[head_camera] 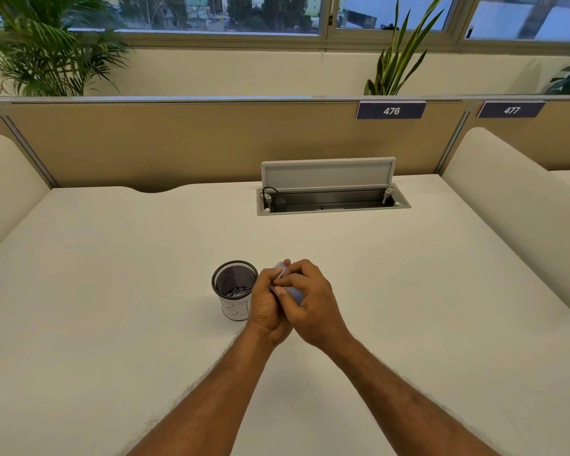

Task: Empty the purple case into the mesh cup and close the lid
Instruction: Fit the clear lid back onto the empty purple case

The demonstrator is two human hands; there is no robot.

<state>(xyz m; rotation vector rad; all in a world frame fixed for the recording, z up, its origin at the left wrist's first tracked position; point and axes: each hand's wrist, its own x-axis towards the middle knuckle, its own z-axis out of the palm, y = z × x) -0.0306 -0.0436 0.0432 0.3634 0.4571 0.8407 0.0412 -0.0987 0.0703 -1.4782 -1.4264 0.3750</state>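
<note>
— White desk [112, 291], then what?
— Mesh cup [234, 291] standing on it, small dark bits at the bottom. Just right of it, left hand [267, 307] and right hand [313, 307], the 2 clasped around the purple case [293, 293], mostly hidden.

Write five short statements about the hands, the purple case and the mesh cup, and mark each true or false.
1. Both hands grip the purple case. True.
2. The mesh cup lies on its side. False: it stands upright on the desk.
3. The cup is on the person's left of the hands. True.
4. The cup is empty. False: small dark and light pieces lie in its bottom.
5. The left hand rests flat on the desk. False: it is clasped with the right hand around the case.
</note>
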